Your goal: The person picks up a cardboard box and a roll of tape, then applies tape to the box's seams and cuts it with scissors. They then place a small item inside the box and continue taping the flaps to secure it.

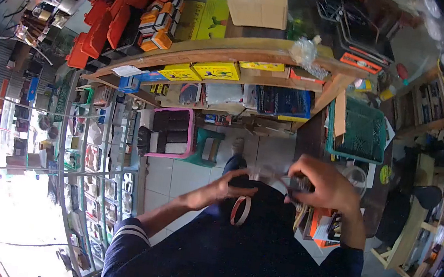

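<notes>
Below yellow boxes (216, 70), print unreadable: right hand (327, 186) tight on dark object (296, 189), left hand (224, 187) grip unclear.

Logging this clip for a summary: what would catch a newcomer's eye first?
The two hands meet at centre: the left hand just above a red-and-white tape ring, the right hand closed round a small dark item I cannot identify. Above them a wooden shelf carries yellow boxes, with orange cases stacked at upper left and a green basket at right.
</notes>
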`<state>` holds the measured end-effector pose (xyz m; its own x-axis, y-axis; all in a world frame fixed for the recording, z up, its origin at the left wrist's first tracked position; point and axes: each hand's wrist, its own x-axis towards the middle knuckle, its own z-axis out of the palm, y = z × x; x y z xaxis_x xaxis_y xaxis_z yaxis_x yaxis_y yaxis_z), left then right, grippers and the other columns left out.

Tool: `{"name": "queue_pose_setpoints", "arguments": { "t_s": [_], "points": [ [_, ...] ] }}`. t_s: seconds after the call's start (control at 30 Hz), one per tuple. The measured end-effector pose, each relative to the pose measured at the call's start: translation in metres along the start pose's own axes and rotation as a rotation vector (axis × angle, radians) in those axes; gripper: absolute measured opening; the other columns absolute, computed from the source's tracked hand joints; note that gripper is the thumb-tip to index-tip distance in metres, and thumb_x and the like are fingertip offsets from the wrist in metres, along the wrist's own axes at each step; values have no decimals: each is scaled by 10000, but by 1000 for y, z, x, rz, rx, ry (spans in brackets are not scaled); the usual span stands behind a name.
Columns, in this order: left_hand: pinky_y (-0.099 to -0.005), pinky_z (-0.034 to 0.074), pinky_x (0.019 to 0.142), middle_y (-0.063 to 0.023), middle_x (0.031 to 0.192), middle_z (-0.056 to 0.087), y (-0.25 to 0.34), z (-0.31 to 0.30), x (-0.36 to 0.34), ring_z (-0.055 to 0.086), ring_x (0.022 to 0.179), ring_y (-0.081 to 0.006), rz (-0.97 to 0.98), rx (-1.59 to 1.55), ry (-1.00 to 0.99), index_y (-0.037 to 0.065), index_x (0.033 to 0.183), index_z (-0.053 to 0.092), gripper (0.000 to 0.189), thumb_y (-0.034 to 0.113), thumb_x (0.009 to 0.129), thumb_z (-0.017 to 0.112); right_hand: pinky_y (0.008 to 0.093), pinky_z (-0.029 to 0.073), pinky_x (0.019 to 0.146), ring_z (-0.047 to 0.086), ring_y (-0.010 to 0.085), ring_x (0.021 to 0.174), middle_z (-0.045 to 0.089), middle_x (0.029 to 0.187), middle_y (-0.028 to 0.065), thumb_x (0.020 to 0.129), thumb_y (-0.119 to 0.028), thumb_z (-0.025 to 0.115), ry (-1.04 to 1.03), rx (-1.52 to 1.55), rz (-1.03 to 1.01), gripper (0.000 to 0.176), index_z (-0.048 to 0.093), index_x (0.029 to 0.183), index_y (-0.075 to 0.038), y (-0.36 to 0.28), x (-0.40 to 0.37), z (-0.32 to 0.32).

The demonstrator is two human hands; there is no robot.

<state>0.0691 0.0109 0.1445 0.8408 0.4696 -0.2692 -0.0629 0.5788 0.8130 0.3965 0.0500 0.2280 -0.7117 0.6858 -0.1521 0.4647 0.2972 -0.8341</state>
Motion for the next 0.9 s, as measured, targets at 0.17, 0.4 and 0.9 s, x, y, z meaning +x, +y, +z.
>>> {"name": "queue_pose_setpoints", "arguments": {
  "t_s": [0.17, 0.4, 0.9],
  "points": [
    [-448, 386, 1125, -222, 1562, 317, -6, 3, -4, 390, 1410, -337, 89, 590, 73, 102, 1562, -16, 1071, 270, 867, 782, 339, 502, 687, 657, 182, 755, 650, 859, 69, 824, -129, 773, 347, 55, -5, 264, 612, 1008, -28, -19, 69, -40],
    [-459, 368, 1133, -194, 1517, 387, 2, -16, -13, 371, 1418, -343, 141, 413, 251, 110, 1568, 11, 1087, 160, 834, 810, 360, 504, 665, 678, 262, 691, 677, 719, 125, 821, -73, 737, 570, -93, -44, 164, 647, 948, -21, -13, 219, -74],
    [-502, 331, 1148, -204, 1528, 385, 114, -102, -16, 375, 1422, -322, 598, 672, 531, 107, 1563, 1, 1218, 72, 714, 875, 456, 567, 594, 694, 341, 730, 652, 761, 227, 772, -26, 641, 871, -827, -224, 37, 653, 748, 0, -7, 359, -76]
  ]
}}
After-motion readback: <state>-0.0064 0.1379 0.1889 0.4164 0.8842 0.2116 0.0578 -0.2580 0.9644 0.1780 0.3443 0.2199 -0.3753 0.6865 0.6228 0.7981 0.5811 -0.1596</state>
